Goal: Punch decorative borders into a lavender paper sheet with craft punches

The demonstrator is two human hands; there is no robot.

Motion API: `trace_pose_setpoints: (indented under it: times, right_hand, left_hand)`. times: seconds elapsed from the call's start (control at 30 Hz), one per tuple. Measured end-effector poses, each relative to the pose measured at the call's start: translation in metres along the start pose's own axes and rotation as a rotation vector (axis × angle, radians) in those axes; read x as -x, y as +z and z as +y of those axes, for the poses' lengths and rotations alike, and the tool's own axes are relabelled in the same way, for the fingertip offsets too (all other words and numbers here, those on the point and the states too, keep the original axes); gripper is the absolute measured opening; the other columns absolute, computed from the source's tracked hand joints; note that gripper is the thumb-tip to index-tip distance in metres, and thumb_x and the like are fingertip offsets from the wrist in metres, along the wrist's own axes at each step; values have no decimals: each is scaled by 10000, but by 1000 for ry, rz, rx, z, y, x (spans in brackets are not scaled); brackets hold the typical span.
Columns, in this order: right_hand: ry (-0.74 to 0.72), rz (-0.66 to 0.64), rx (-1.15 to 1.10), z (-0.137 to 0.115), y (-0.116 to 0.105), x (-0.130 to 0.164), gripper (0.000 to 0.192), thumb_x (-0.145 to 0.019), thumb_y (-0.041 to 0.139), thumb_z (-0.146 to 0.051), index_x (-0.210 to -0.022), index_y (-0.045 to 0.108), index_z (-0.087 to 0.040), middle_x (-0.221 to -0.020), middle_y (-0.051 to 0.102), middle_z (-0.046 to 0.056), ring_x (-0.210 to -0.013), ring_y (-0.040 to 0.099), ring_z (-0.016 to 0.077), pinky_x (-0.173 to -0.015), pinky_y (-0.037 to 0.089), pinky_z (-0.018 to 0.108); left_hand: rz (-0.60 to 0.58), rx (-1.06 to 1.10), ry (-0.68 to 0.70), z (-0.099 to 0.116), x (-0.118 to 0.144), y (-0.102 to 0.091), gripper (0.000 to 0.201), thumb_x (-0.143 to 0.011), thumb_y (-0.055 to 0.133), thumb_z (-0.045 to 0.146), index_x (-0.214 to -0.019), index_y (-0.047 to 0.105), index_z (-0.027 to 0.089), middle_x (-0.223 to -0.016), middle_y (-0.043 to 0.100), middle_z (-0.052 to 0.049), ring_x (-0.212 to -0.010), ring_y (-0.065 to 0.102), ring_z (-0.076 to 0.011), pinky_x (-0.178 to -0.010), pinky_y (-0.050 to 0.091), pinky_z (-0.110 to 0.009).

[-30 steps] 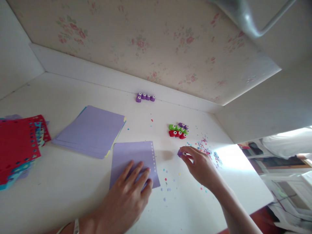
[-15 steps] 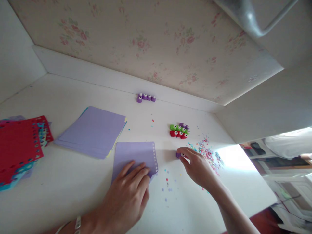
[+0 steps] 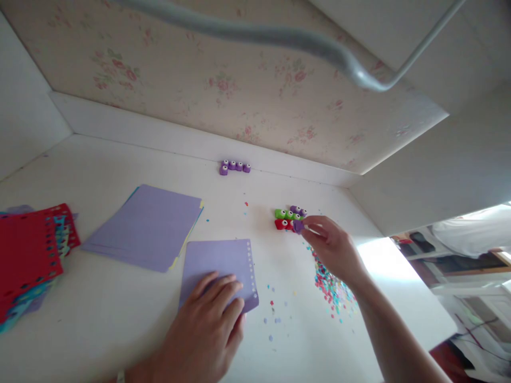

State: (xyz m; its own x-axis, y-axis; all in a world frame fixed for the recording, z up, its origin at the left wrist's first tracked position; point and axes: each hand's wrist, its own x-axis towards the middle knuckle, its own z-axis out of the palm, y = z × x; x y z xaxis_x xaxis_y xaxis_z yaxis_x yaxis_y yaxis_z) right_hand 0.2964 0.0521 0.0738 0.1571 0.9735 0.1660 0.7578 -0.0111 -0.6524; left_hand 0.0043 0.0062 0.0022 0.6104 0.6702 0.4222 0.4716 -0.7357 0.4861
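My left hand lies flat, fingers spread, on a purple paper sheet with a row of punched holes along its right edge. My right hand pinches a small purple paper punch and holds it against the right end of a cluster of green, red and purple punches on the white table.
A stack of purple sheets lies left of the punched sheet. Red and teal punched sheets sit at the far left. A row of purple punches stands by the back wall. Coloured paper confetti is scattered under my right forearm.
My right hand lifted the purple punch from the table near the sheet and carried it back and up to the punch cluster. My left hand stayed on the sheet.
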Motion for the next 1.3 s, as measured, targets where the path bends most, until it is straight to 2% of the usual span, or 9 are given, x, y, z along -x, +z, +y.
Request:
trace_pose_setpoints:
  times: [0.13,0.33,0.63,0.83,0.93,1.03,1.17,1.23,1.3]
  right_hand:
    - [106,-35,77,18,-1,-54,262,-840,624,-402,-1026,634,-218,-909,764,73,-845,742,237,-610,551,290]
    - [78,-59,277,38,6,-104,136,-782,667,-295,-901,684,-231,-900,770,37,-861,731,211,-737,535,297]
    - [-29,-229,538,42,18,-122,100,-798,661,-261,-873,725,-246,-897,774,8,-860,710,200,-761,488,270]
    - [-42,-247,638,38,18,-126,159,-823,605,-272,-884,747,-239,-812,762,29,-759,691,215,-710,482,287]
    - [-87,-216,623,23,25,-126,224,-872,549,-308,-953,741,-225,-894,765,57,-791,689,228,-764,495,322]
    - [-175,-217,554,0,48,-126,248,-902,525,-301,-1045,714,-229,-1059,750,61,-919,687,233,-860,498,346]
    - [-305,-267,441,-39,101,-135,349,-914,523,-248,-1248,625,-233,-1287,656,70,-1042,669,207,-936,503,336]
    - [-359,-274,411,-56,129,-146,441,-919,507,-212,-1358,547,-200,-1436,537,101,-1236,571,230,-1038,452,358]
    - [-391,-275,400,-69,152,-160,509,-917,477,-137,-1426,476,-139,-1530,421,142,-1406,394,256,-1133,357,393]
  left_hand:
    - [-21,-40,8,-1,1,-1,66,-898,575,239,-929,629,217,-1116,701,-18,-1105,631,-220,-1045,410,-451]
    - [-103,-37,-13,-3,4,0,108,-911,570,273,-980,634,220,-1173,685,-29,-1153,607,-237,-1064,399,-472]
    - [-189,-9,-39,-4,7,3,132,-938,544,295,-1019,616,219,-1226,646,-36,-1205,554,-244,-1104,342,-484]
    - [-111,-19,-33,-4,8,8,168,-940,581,371,-1014,615,224,-1204,649,-22,-1185,552,-231,-1103,324,-459]
    - [-67,-30,-25,-5,8,9,174,-926,610,388,-983,614,224,-1171,656,-12,-1165,559,-221,-1092,332,-439]
    - [-54,-41,-8,-5,7,9,173,-923,614,384,-969,609,217,-1157,657,-20,-1163,558,-222,-1087,334,-438]
    - [-50,-95,35,-5,9,11,178,-916,623,383,-958,609,211,-1134,665,-26,-1154,565,-229,-1087,341,-438]
    - [-20,-155,71,-5,12,13,168,-926,608,355,-991,616,200,-1144,668,-41,-1163,565,-239,-1097,334,-449]
    - [17,-203,105,-4,14,16,179,-939,588,336,-1033,622,188,-1173,665,-62,-1184,558,-253,-1111,323,-465]
